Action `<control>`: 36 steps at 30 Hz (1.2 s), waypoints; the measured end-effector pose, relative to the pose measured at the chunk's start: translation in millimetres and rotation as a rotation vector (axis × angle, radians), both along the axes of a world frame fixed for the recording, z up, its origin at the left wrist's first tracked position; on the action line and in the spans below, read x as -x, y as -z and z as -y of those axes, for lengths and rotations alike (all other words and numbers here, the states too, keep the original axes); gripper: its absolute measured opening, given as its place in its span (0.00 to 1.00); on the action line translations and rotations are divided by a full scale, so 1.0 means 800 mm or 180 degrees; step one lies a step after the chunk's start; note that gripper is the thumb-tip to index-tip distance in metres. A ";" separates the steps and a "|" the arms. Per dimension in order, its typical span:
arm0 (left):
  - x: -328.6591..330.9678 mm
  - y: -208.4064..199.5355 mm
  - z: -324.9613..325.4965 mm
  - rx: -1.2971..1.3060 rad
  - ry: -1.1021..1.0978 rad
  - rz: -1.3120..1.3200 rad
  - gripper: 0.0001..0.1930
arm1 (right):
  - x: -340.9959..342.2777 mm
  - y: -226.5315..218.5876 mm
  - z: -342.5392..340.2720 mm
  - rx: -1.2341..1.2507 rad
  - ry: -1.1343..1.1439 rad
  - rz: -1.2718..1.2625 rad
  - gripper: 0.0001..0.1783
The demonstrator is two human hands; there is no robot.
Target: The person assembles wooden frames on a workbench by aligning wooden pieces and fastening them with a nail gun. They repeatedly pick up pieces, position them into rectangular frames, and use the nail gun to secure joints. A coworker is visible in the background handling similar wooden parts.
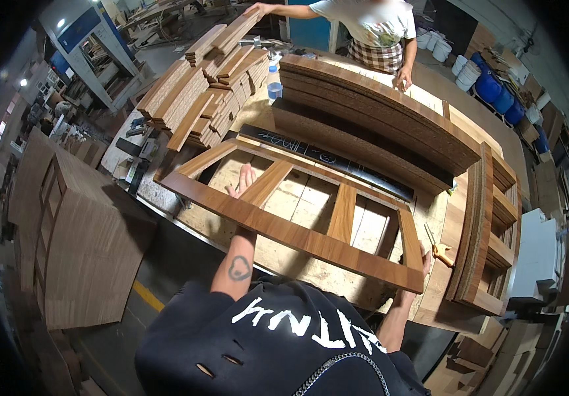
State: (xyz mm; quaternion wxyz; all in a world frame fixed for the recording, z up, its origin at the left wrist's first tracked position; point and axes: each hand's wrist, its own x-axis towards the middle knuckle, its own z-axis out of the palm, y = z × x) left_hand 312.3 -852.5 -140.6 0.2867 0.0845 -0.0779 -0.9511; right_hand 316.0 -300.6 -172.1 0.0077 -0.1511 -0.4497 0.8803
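Note:
A long brown wood-grain frame (284, 229) with three openings between crosspieces is tilted in front of me over the workbench (301, 199). My left hand (243, 180) reaches beneath its front rail and shows in the left opening, beside a crosspiece. The fingers of that hand are stretched out, and the palm is partly hidden. At the frame's right end, my right hand (426, 261) grips the edge, its fingers partly hidden behind the wood. Just past it lies a tool with an orange-yellow handle (441, 254). Behind the frame lies a dark board with white markings (324, 158).
Long brown panels (377, 99) stand stacked across the bench, with a water bottle (274, 84) at their left end. Stacked wooden strips (212, 99) fill the far left. More frames (489, 224) stand at the right. A co-worker (377, 33) across the bench touches the strips.

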 end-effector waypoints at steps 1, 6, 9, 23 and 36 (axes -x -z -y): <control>-0.024 -0.019 -0.009 -0.0081 0.0060 0.0215 0.36 | 0.002 0.005 -0.008 0.0132 -0.0077 -0.0103 0.31; -0.158 -0.027 -0.025 -0.0514 0.0382 0.0897 0.45 | -0.012 -0.003 -0.032 0.0416 -0.0585 0.0171 0.30; -0.195 0.002 -0.026 -0.0486 0.0426 0.2079 0.52 | -0.011 -0.012 -0.024 -0.0433 -0.0894 0.0558 0.33; -0.216 0.050 -0.022 0.1800 0.1944 0.4026 0.49 | -0.013 0.043 0.072 -0.5068 -0.0535 0.0469 0.36; -0.187 0.068 -0.026 0.1843 0.2121 0.4225 0.45 | -0.008 0.042 0.093 -0.5044 -0.0304 0.0594 0.35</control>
